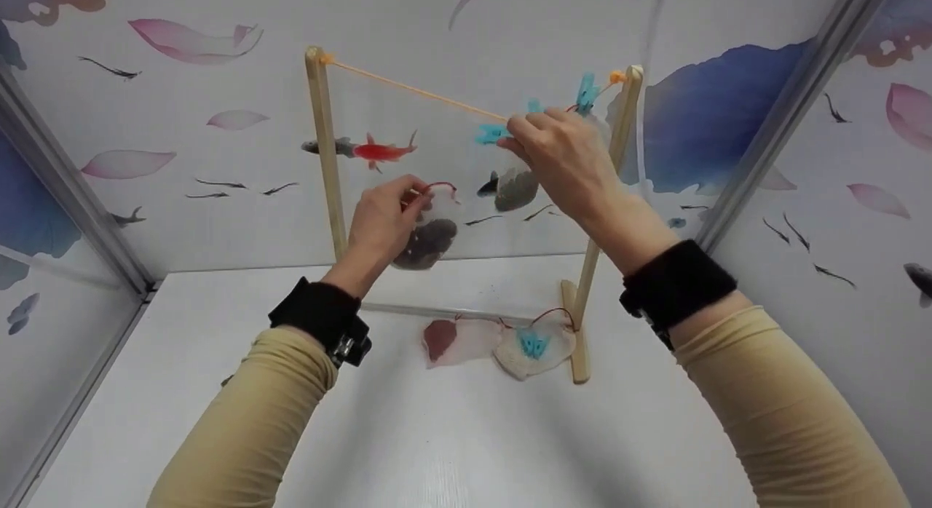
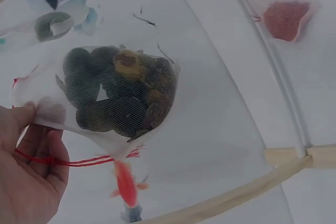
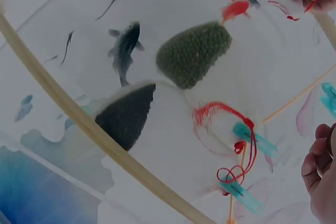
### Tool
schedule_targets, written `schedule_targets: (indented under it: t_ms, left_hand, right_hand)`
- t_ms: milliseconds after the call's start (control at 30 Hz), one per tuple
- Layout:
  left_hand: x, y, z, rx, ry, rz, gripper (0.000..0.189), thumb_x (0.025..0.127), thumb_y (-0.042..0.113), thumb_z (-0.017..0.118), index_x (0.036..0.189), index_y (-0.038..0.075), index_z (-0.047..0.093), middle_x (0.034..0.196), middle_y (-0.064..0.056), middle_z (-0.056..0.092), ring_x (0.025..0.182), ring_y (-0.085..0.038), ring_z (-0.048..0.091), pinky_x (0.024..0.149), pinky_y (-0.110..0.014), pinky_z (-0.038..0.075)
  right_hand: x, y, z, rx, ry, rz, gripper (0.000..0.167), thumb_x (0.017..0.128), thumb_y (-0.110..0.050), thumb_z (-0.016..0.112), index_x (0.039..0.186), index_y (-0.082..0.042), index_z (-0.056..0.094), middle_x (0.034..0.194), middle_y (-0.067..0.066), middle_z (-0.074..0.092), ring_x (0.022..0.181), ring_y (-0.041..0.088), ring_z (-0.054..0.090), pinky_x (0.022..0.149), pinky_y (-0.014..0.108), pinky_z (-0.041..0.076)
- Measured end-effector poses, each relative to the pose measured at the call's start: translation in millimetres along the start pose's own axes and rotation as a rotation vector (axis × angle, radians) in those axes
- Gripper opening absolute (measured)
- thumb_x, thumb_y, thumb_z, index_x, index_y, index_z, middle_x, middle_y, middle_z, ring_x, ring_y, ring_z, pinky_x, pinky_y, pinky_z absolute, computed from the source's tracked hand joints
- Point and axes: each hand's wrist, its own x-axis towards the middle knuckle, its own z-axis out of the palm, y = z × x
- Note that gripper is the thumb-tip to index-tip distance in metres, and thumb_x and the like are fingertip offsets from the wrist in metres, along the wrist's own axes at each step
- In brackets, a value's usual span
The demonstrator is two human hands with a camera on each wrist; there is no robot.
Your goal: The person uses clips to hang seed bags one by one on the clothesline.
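My left hand [image 1: 386, 217] pinches the top of a white mesh drawstring bag [image 2: 121, 93] by its red string. Dark, round, flat pieces fill the bag's lower part. Up at the orange cord [image 1: 415, 89], my right hand [image 1: 564, 151] grips a blue clothespin [image 1: 491, 135], which sticks out past its fingertips. Farther right along the cord, two more blue clothespins [image 3: 254, 139] hold hanging mesh bags. One hanging bag [image 3: 194, 53] contains green grains, the other [image 3: 128, 119] black grains. The inner fingers of my right hand are partly hidden in the head view.
The cord runs between two wooden posts [image 1: 325, 151], joined low down by a pale rod [image 1: 429, 310]. Near the right foot [image 1: 579, 362] lie a bag with reddish contents [image 1: 440, 340] and a bag of whitish contents [image 1: 513, 362], with blue clothespins [image 1: 534, 343] on it. Printed panels surround the white table.
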Motion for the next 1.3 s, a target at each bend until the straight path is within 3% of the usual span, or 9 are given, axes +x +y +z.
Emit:
schedule_targets:
  t_ms: [167,300,467,700,933,1033,1133,1300]
  left_hand:
    - [29.4,18.5,4.6,-0.028,0.046,0.008,0.021,0.099,0.016,0.063,0.118,0.01,0.068,0.113,-0.011,0.074,0.101,-0.02,0.071,0.091,-0.033,0.057]
    - [46.1,28.3,12.5,-0.096,0.101,-0.036,0.02,0.098,0.017,0.064,0.116,0.011,0.07,0.114,-0.008,0.074,0.104,-0.018,0.068,0.092,-0.031,0.056]
    - [48.6,40.7,16.3,-0.178,0.151,-0.11,0.019,0.098,0.018,0.065,0.115,0.012,0.071,0.113,-0.005,0.073,0.103,-0.015,0.067,0.091,-0.028,0.055]
    - [49.9,49.6,10.3,-0.257,0.186,-0.133,0.019,0.098,0.018,0.064,0.115,0.012,0.072,0.111,-0.005,0.072,0.095,-0.011,0.07,0.082,-0.022,0.057]
    - [45.8,53.9,8.6,-0.413,0.137,-0.139,0.018,0.098,0.019,0.064,0.114,0.012,0.07,0.111,-0.006,0.07,0.095,-0.014,0.069,0.083,-0.022,0.057]
    - [45.0,54.3,9.6,-0.458,0.09,-0.123,0.02,0.099,0.018,0.063,0.117,0.011,0.068,0.114,-0.007,0.07,0.098,-0.016,0.069,0.086,-0.023,0.057]
    - [44.0,50.9,9.9,-0.44,0.037,-0.116,0.025,0.099,0.017,0.062,0.123,0.01,0.064,0.119,-0.008,0.07,0.104,-0.017,0.069,0.09,-0.024,0.057]
    - [37.8,38.2,9.2,-0.307,-0.017,-0.098,0.036,0.099,0.015,0.063,0.134,0.01,0.058,0.13,-0.01,0.067,0.118,-0.017,0.065,0.1,-0.027,0.053]
  right_hand:
    - [20.8,17.4,-2.7,-0.056,-0.068,0.026,0.034,0.101,-0.032,0.051,0.091,0.0,0.06,0.072,0.016,0.063,0.063,0.03,0.05,0.059,0.037,0.043]
    - [28.4,25.3,-1.5,-0.076,-0.127,0.054,0.035,0.101,-0.031,0.053,0.091,0.001,0.059,0.073,0.017,0.063,0.064,0.031,0.052,0.06,0.038,0.046]
    - [28.8,21.7,-5.7,-0.084,-0.2,0.073,0.032,0.101,-0.029,0.053,0.094,0.002,0.061,0.079,0.018,0.068,0.068,0.034,0.059,0.064,0.041,0.052]
    - [31.7,12.4,-7.4,-0.02,-0.304,0.092,0.029,0.102,-0.027,0.053,0.098,0.0,0.06,0.085,0.018,0.069,0.079,0.037,0.064,0.072,0.046,0.055]
    - [31.4,7.5,-3.1,-0.025,-0.346,0.053,0.027,0.102,-0.026,0.056,0.099,0.0,0.061,0.084,0.017,0.069,0.078,0.037,0.063,0.074,0.046,0.054]
    - [30.9,5.8,-3.0,-0.084,-0.377,0.046,0.032,0.102,-0.031,0.055,0.1,0.001,0.06,0.085,0.018,0.069,0.078,0.036,0.062,0.073,0.046,0.054]
    - [30.0,2.5,-2.3,-0.184,-0.413,0.045,0.04,0.104,-0.037,0.05,0.102,0.001,0.059,0.085,0.018,0.066,0.078,0.035,0.063,0.072,0.045,0.055]
    - [25.9,-3.8,5.5,-0.272,-0.416,0.073,0.046,0.105,-0.043,0.046,0.105,0.002,0.058,0.087,0.017,0.063,0.083,0.035,0.064,0.072,0.045,0.055]
